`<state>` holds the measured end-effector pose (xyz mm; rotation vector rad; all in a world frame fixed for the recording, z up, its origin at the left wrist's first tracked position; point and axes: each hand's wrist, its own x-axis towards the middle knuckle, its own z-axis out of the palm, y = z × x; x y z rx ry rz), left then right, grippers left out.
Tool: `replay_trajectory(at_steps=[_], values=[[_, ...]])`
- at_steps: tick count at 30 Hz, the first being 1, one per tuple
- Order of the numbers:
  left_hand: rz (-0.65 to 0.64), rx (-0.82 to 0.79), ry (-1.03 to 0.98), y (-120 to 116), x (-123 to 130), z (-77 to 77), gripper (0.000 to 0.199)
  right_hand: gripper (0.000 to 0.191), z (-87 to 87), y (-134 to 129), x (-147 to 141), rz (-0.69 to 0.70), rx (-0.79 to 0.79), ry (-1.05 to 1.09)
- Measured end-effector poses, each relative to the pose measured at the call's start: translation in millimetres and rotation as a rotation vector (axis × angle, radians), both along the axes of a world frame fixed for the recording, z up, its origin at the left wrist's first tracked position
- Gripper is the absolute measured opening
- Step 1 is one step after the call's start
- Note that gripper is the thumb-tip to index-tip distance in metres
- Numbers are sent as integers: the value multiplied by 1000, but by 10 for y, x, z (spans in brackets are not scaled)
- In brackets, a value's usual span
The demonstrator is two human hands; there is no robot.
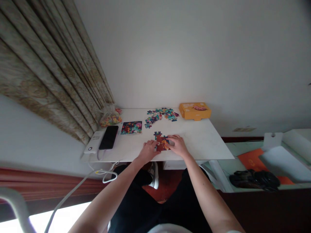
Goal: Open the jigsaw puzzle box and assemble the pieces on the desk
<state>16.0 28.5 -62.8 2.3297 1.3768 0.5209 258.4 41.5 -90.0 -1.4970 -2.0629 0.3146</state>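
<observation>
Joined puzzle pieces [161, 145], center of the frame, between two hands.
Left hand [148, 151] and right hand [178, 145] rest slightly curled fingers on the joined pieces' edges; loose pieces [167, 113] lie above, on the tabletop [199, 139].

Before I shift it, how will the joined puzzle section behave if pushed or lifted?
The joined puzzle section lies flat on the table, so it should slide. Lifted, it may split, since only interlocking tabs seem to hold it.
</observation>
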Motion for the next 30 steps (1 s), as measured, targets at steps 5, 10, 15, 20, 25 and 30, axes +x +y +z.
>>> replay_trajectory(at_steps=[5, 10, 15, 20, 25, 30], values=[[76, -129, -6, 169, 97, -33, 49, 28, 9, -4, -1, -2, -8, 17], [73, -179, -269, 240, 116, -85, 41, 28, 11, -4, 3, 0, -12, 5], [166, -393, -575, 225, 159, -22, 23, 28, 10, -5, -1, -1, -1, 2], [369, -501, -722, 121, 149, 15, 32, 26, 27, -14, -6, -1, -9, 6], [462, -279, -443, -77, 130, -15, 31, 26, 28, -14, 5, 10, 4, 18], [223, 53, -109, -171, 24, 75, 37, 26, 33, -14, 3, 11, 3, 13]])
